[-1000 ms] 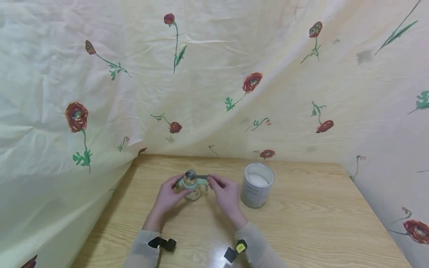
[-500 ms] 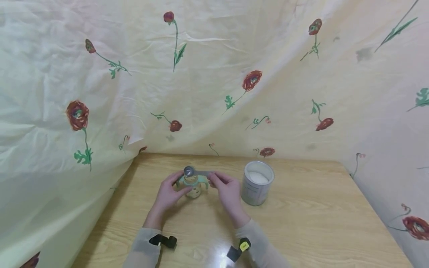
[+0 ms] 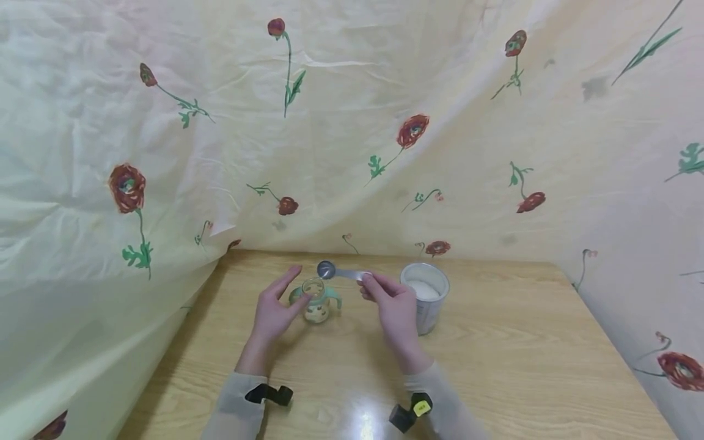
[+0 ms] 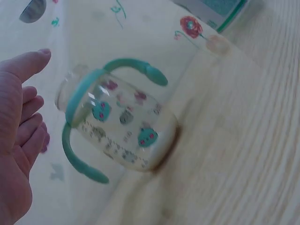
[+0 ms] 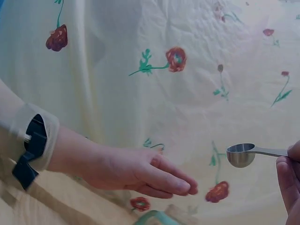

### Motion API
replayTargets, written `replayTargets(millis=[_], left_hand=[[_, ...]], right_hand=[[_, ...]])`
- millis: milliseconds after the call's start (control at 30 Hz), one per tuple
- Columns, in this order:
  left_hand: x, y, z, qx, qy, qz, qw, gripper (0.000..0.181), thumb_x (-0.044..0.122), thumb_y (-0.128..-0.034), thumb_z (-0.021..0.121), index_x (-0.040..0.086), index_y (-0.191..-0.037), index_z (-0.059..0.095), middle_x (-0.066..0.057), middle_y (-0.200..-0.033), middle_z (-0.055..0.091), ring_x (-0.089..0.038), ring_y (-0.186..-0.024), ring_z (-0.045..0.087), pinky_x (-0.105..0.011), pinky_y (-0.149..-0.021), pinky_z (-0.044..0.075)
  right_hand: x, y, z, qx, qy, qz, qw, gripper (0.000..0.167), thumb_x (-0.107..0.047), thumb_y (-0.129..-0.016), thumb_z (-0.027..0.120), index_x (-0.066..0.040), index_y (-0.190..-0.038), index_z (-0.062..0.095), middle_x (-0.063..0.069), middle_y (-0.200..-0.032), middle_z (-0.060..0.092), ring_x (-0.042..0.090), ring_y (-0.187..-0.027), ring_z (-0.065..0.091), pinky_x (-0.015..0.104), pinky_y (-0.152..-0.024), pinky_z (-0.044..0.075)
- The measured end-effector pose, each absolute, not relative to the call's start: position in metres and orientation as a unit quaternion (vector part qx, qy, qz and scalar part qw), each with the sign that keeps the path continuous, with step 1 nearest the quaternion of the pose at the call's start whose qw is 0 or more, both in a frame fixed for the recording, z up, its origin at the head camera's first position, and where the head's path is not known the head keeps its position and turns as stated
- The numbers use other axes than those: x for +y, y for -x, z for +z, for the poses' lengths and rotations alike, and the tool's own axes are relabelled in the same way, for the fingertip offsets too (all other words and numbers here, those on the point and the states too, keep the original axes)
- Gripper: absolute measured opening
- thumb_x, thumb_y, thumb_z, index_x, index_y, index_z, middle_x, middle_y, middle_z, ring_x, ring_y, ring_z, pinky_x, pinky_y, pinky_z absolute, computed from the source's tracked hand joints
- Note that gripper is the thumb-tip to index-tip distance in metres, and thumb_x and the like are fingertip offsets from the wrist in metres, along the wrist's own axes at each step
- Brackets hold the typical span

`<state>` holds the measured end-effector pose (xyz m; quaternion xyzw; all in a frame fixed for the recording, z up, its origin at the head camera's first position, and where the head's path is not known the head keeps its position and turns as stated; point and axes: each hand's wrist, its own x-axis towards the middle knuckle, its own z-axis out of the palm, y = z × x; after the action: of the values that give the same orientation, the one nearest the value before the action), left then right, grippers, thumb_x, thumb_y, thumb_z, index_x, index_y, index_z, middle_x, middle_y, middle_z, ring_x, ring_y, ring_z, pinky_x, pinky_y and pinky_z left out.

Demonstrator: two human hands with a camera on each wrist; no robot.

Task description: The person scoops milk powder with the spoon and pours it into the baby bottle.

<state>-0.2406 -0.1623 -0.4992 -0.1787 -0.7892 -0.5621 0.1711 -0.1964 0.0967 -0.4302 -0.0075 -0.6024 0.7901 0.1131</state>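
A metal measuring spoon [image 3: 327,270] is pinched by its handle between the thumb and fingers of my right hand [image 3: 396,311]. Its round bowl is level in the right wrist view [image 5: 241,156], up and to the right of the bottle mouth. The clear baby bottle [image 3: 316,313] has mint-green side handles and printed cartoon figures; it stands uncapped on the table. Beside its neck is my left hand [image 3: 275,313], thumb and fingers spread. A gap shows between that hand and the bottle [image 4: 122,124] in the left wrist view.
An open can [image 3: 430,316] of white powder stands behind and right of my right hand. The wooden table [image 3: 506,342] is bordered at the back and sides by a flowered cloth [image 3: 341,153].
My right hand has lifted the measuring spoon off the bottle mouth and carried it right, toward the can. My left hand's fingers have spread away from the bottle.
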Motion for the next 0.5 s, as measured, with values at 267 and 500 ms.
replayTargets(millis=[267,500], left_hand=[[-0.144,0.237,-0.484,-0.778,0.186,-0.569,0.191,0.057,0.008,-0.0937,0.083,0.008,-0.147,0.064,-0.007,-0.154,0.059,-0.031,-0.147,0.050,-0.051,-0.122,0.039],[-0.115,0.238,-0.482,-0.750,0.221,-0.599,0.173,0.053,0.015,-0.0987,0.080,0.003,-0.147,0.062,-0.014,-0.154,0.059,-0.031,-0.148,0.049,-0.052,-0.122,0.039]], right_hand=[[0.131,0.197,-0.420,-0.597,-0.006,0.782,0.179,0.020,0.000,-0.099,0.074,0.015,-0.112,0.074,0.005,-0.090,0.081,0.015,-0.078,0.077,0.031,-0.080,0.066],[0.175,0.201,-0.413,-0.600,0.012,0.769,0.221,0.014,-0.001,-0.100,0.074,0.010,-0.110,0.076,0.000,-0.090,0.081,0.011,-0.077,0.076,0.026,-0.079,0.065]])
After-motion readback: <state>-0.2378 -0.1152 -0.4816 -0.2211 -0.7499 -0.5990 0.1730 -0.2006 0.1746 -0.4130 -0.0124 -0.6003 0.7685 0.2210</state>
